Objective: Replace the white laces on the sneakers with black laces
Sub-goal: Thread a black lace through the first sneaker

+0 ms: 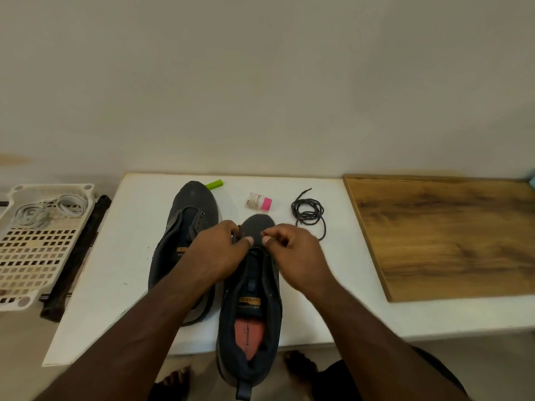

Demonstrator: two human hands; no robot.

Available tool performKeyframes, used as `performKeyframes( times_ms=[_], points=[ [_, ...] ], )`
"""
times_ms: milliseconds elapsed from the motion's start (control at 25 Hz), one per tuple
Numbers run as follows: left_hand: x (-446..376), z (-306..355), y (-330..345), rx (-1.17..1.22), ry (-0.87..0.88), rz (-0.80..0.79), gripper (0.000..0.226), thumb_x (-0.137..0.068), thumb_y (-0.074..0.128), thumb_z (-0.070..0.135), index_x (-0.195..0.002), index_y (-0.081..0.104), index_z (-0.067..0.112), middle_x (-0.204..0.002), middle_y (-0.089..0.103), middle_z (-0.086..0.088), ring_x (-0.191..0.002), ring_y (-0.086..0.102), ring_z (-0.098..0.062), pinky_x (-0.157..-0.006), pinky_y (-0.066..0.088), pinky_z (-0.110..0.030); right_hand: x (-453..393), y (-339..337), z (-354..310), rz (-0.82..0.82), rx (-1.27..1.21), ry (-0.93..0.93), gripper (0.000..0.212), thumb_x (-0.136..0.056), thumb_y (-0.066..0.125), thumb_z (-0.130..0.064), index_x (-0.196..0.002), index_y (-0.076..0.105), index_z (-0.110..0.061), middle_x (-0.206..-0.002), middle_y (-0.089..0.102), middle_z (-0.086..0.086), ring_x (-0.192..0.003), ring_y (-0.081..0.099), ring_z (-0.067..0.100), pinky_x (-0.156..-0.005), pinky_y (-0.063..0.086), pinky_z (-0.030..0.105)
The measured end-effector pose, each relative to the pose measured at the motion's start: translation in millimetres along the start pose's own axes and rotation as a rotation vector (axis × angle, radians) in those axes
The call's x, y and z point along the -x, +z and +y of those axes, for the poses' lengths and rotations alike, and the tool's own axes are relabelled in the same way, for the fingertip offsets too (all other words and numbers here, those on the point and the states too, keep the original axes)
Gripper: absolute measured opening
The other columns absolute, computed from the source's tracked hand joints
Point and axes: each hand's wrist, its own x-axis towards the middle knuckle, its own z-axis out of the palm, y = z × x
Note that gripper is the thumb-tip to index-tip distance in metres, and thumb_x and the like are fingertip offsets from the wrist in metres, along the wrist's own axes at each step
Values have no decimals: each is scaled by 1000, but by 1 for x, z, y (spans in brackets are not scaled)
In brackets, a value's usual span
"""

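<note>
Two dark grey sneakers lie on a white table (115,285). The left sneaker (185,227) has bare eyelets and no lace. The right sneaker (252,308) hangs over the table's front edge, heel towards me. My left hand (220,250) and my right hand (292,253) meet over its front eyelets, each pinching a dark lace end. A coiled black lace (308,212) rests to the right of the shoes. White laces (49,209) lie in a white perforated tray (37,256) at the left.
A small pink-capped bottle (259,201) and a green stick (214,184) lie behind the shoes. A wooden board (445,233) covers the table's right part. A dark bar (75,256) lies between tray and table. Bare feet show below the front edge.
</note>
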Motion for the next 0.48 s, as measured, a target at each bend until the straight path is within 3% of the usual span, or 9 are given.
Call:
performKeyframes(
  times_ms=[160, 240, 480],
  points=[
    [-5, -5, 8, -118, 28, -27, 21, -97, 57, 31, -114, 62, 18, -101, 66, -2, -96, 62, -20, -82, 47, -32, -13, 18, 11, -88, 191, -63, 14, -95, 63, -26, -93, 74, -19, -89, 70, -7, -82, 62, 7, -77, 50, 26],
    [-8, -8, 7, -201, 94, -49, 21, -97, 56, 21, -118, 62, 20, -110, 66, -4, -102, 61, -21, -82, 43, -29, -17, 20, 14, -124, 236, -88, 12, -95, 63, -27, -96, 73, -21, -91, 70, -5, -84, 62, 9, -79, 51, 30],
    [-8, -3, 5, -263, 127, 44, 4, -96, 55, 18, -95, 58, 19, -96, 56, -2, -89, 57, -20, -73, 39, -28, -21, 20, 26, -196, 376, -173, 19, -94, 64, -30, -88, 70, -13, -87, 61, 1, -81, 55, 14, -72, 44, 31]
  ],
)
